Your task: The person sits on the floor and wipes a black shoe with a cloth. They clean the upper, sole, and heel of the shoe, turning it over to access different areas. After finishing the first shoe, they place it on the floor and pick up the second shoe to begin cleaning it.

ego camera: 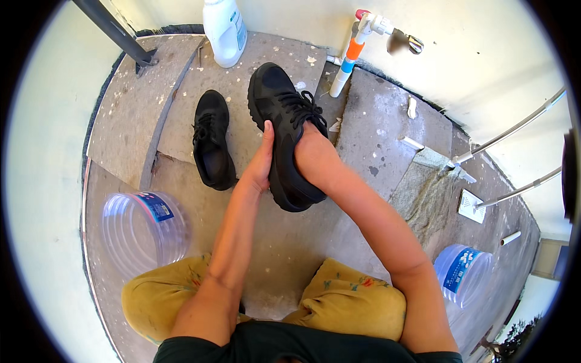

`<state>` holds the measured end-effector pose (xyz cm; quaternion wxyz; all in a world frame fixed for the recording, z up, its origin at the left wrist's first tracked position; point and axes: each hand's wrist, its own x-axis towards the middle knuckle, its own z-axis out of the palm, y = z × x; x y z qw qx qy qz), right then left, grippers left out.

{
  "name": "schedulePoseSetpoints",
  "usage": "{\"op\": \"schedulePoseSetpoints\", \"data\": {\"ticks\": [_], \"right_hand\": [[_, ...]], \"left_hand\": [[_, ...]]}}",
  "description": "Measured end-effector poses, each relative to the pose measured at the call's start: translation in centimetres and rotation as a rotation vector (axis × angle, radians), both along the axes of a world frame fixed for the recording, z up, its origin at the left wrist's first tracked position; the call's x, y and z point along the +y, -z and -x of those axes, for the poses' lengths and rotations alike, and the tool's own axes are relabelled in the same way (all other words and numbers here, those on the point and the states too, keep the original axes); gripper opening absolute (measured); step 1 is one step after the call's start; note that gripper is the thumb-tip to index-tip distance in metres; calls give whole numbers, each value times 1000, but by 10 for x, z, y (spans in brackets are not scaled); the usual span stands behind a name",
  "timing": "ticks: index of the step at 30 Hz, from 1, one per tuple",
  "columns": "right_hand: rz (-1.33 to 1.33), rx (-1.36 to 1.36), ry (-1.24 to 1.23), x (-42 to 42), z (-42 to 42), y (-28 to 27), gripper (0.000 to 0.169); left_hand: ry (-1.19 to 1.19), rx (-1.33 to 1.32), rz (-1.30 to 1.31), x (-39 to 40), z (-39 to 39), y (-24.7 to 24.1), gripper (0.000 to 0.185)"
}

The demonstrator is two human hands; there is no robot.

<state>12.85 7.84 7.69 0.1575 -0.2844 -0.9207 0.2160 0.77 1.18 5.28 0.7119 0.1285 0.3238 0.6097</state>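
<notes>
A black lace-up shoe (286,136) is held up in front of me, its toe pointing away and its laces tied. My left hand (263,159) grips its left side by the sole, thumb along the upper. My right hand (317,152) reaches into the shoe's opening, so its fingers are hidden inside. The second black shoe (212,140) stands on the concrete floor to the left of the held one, also laced, with nothing in it.
A white plastic jug (225,34) stands by the wall near a pipe with a tap (347,63). Clear cut plastic containers sit at left (174,227) and right (477,277). A grey cloth (422,195), a white drain cover (472,206) and metal tubes (508,134) are at right.
</notes>
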Motion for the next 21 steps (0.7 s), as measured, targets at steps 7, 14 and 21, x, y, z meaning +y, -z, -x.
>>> {"op": "schedulePoseSetpoints", "data": {"ticks": [7, 14, 21], "right_hand": [[119, 39, -39, -20, -20, -14, 22], [141, 202, -88, -15, -27, -19, 30], [442, -68, 420, -21, -28, 5, 35]], "left_hand": [[-83, 109, -11, -4, 7, 12, 79], [-87, 21, 17, -3, -3, 14, 82], [-14, 282, 25, -4, 4, 22, 76]]}}
